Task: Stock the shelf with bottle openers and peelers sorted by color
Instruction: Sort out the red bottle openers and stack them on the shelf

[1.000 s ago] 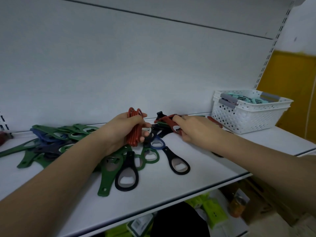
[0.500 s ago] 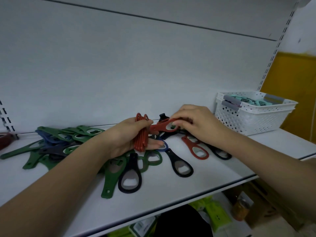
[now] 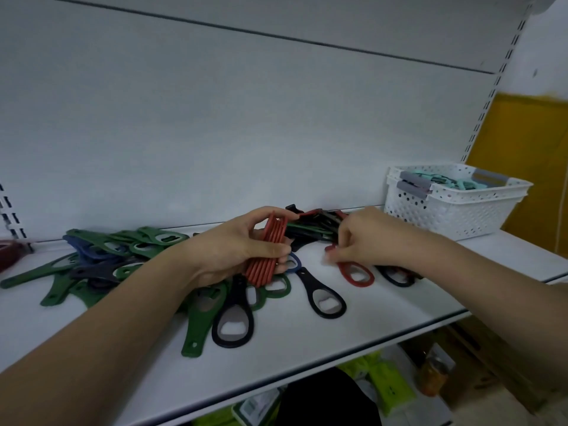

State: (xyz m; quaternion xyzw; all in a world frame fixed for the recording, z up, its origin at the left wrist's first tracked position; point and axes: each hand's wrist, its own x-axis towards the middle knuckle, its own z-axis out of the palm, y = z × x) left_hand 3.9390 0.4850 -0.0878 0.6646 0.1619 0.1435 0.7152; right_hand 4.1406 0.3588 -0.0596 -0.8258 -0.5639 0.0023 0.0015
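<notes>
On the white shelf [image 3: 353,342] a mixed heap of bottle openers lies between the two hands, and the step in hand seems to be collecting the red ones. Left hand [image 3: 242,250] grips a stack of red openers [image 3: 266,250], held on edge with thumb in front and fingers behind. Right hand [image 3: 362,238] has its fingers curled and its fingertips pinch the narrow end of one more red opener [image 3: 355,270], which lies flat on the shelf just beside a black opener [image 3: 325,298].

To do this well, I think the right hand should lift the red piece by its handle end, turn it to the same direction as the stack, and slide it against the outer side while the left thumb opens only a little, so the stack does not fan out. Green openers [image 3: 147,241] lie in a pile at the left; more red pieces show in the dark heap [image 3: 316,224] behind the hands. A white basket [image 3: 448,210] stands at the right
</notes>
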